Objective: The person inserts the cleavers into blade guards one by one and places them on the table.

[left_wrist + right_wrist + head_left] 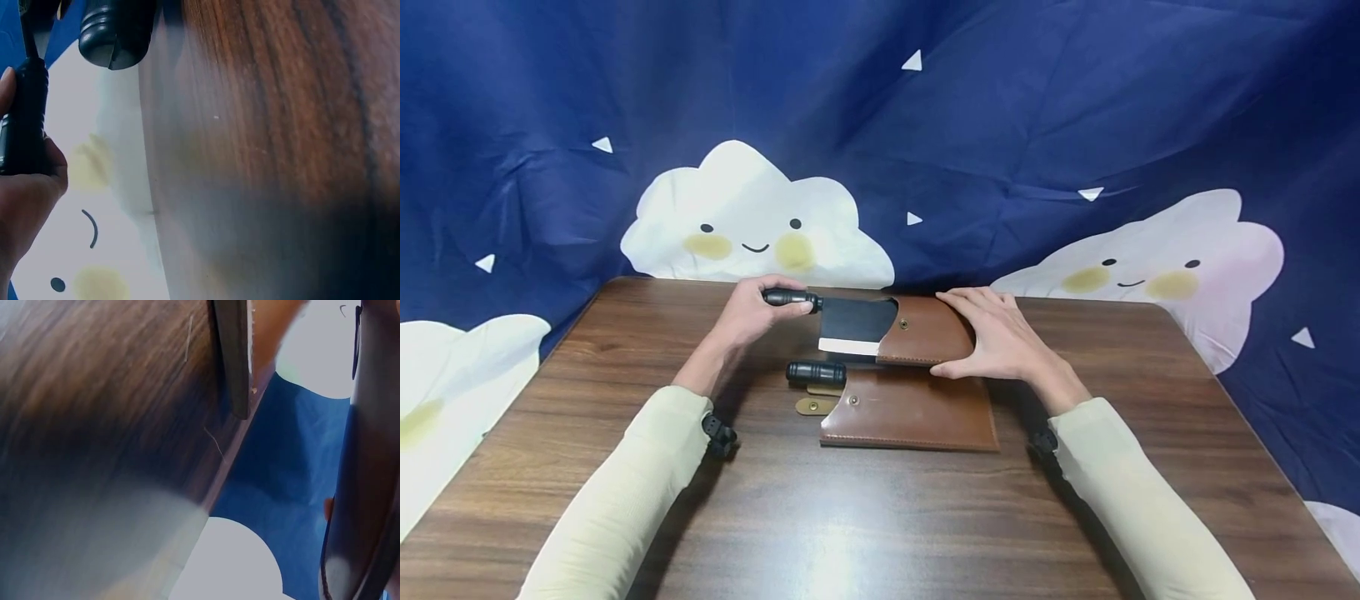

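My left hand [752, 312] grips the black ribbed handle [786, 297] of a cleaver. Its dark blade [853, 321] has a bright edge band and sits partly inside a brown leather sheath [925, 332]; the far part of the blade is hidden. Thumb and fingers of my right hand [1000, 337] hold that sheath at its right end. Below it on the table lies a second brown sheath [917, 408], with another black handle [816, 372] sticking out on its left. In the left wrist view the gripped handle [25, 119] shows beside the second handle [115, 37].
Both sheaths are near the middle of a brown wooden table [760, 517]. A tan snap strap [815, 406] pokes out left of the lower sheath. Behind the table's far edge hangs a blue cloth [985, 125] with white clouds.
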Motion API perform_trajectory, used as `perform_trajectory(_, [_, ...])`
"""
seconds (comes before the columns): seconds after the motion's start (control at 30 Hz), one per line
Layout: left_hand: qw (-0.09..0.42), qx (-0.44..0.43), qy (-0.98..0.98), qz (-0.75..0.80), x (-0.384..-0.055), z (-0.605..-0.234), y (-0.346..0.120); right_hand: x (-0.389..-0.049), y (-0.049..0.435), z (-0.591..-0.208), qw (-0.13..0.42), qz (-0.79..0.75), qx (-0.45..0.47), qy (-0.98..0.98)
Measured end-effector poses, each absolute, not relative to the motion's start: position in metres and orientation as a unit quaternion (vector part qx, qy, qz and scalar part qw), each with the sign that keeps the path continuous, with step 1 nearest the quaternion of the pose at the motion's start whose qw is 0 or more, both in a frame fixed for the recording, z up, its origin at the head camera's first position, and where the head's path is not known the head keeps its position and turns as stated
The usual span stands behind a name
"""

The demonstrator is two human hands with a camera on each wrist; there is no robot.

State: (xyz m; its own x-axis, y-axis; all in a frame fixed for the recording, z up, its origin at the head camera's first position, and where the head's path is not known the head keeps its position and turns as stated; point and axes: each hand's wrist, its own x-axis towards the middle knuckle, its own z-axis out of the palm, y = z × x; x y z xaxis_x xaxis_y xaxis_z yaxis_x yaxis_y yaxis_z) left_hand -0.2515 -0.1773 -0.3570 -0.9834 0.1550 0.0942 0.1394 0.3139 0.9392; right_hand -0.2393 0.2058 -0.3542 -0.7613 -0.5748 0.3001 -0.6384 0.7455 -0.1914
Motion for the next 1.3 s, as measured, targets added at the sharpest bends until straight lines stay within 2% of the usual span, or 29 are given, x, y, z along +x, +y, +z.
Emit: perform_trajectory(1.3, [-0.001,0.084,0.808,0.583,-0.249,-0.355,-0.156,-0.238,0.188,-0.350,0.111,0.145,0.328,-0.927])
